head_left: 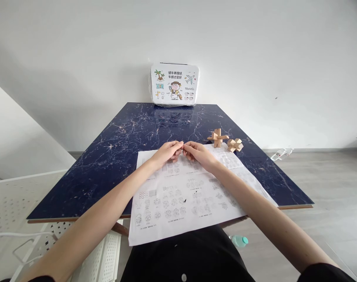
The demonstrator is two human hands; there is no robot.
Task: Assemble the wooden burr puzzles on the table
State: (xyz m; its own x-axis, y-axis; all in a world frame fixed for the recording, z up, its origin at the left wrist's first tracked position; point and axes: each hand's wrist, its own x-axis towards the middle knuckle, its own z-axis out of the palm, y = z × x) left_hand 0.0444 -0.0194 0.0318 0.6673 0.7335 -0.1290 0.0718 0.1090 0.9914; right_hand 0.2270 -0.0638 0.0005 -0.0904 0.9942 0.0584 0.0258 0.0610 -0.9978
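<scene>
My left hand (170, 152) and my right hand (197, 154) meet fingertip to fingertip over the far part of a printed paper sheet (163, 219). Both have their fingers curled and pinched. Whatever lies between the fingertips, if anything, is too small to make out. The sheet carries rows of small assembly-like diagrams and hangs over the table's near edge. To the right of my right hand, a cross-shaped wooden interlocking puzzle (217, 138) stands upright near the sheet's far edge. Beside it sits a smaller, compact wooden interlocking puzzle (235, 145). Neither hand touches them.
A white printed case (175, 84) leans against the wall at the back of the dark blue marbled table (105, 145). White perforated furniture (11, 199) flanks the left. A teal-capped bottle (239, 240) and a clear bottle (281, 154) are on the floor.
</scene>
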